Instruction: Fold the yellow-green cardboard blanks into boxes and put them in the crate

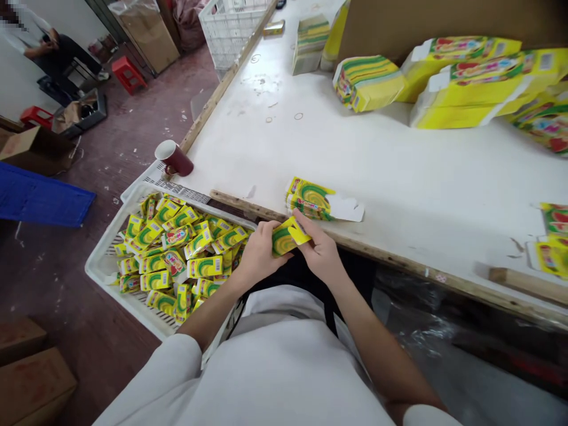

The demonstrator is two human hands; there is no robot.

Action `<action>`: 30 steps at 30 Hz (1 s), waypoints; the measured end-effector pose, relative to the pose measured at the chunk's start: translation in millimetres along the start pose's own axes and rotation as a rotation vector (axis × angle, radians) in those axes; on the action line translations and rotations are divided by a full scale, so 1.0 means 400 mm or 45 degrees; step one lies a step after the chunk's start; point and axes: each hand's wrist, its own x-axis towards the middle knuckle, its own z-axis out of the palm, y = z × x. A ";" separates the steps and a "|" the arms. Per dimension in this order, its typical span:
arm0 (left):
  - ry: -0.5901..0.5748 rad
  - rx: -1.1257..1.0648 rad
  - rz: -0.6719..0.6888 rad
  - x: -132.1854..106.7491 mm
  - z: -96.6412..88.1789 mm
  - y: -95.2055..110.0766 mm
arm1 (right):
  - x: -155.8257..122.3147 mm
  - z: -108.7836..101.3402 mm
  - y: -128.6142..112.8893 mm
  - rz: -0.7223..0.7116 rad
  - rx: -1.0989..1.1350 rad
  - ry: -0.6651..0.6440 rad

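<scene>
Between both hands, just off the table's front edge, is a small yellow and green carton [283, 239]. My left hand [261, 251] is closed around its left end. At the other end, which has a flap standing out, the fingers of my right hand [320, 251] pinch the card. Just beyond them on the table lies a small stack of flat cartons [310, 198] of the same print, a white flap sticking out to the right. To my left, a white plastic crate [104, 245] holds many folded yellow and green cartons [177, 236].
A maroon mug [180, 163] stands at the table's left corner. Bundles of flat cartons [370, 83] line the back of the white table [355, 157]. Wooden strips [399, 260] edge it. A person [48, 50] sits far left near a red stool [128, 74].
</scene>
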 end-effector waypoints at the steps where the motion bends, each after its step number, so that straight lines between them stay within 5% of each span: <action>1: -0.009 0.019 -0.028 -0.001 -0.010 -0.001 | -0.002 -0.006 0.005 -0.025 -0.033 -0.056; 4: -0.031 0.045 -0.039 0.000 -0.046 -0.003 | -0.007 -0.028 0.013 -0.126 -0.146 -0.239; 10: -0.101 0.045 0.061 0.013 -0.081 0.015 | 0.010 -0.074 -0.014 -0.216 -0.223 -0.354; 15: 0.012 0.135 0.049 0.012 -0.085 0.025 | 0.020 -0.040 -0.025 -0.191 -0.157 -0.073; 24: 0.066 0.206 0.055 0.008 -0.079 0.008 | 0.025 0.000 -0.019 -0.079 0.045 -0.056; 27: 0.081 0.251 -0.029 -0.003 -0.115 -0.046 | 0.051 -0.025 0.004 -0.069 -0.083 0.032; 30: 0.261 0.570 -0.315 -0.035 -0.183 -0.145 | 0.087 -0.079 0.058 -0.012 -0.498 0.335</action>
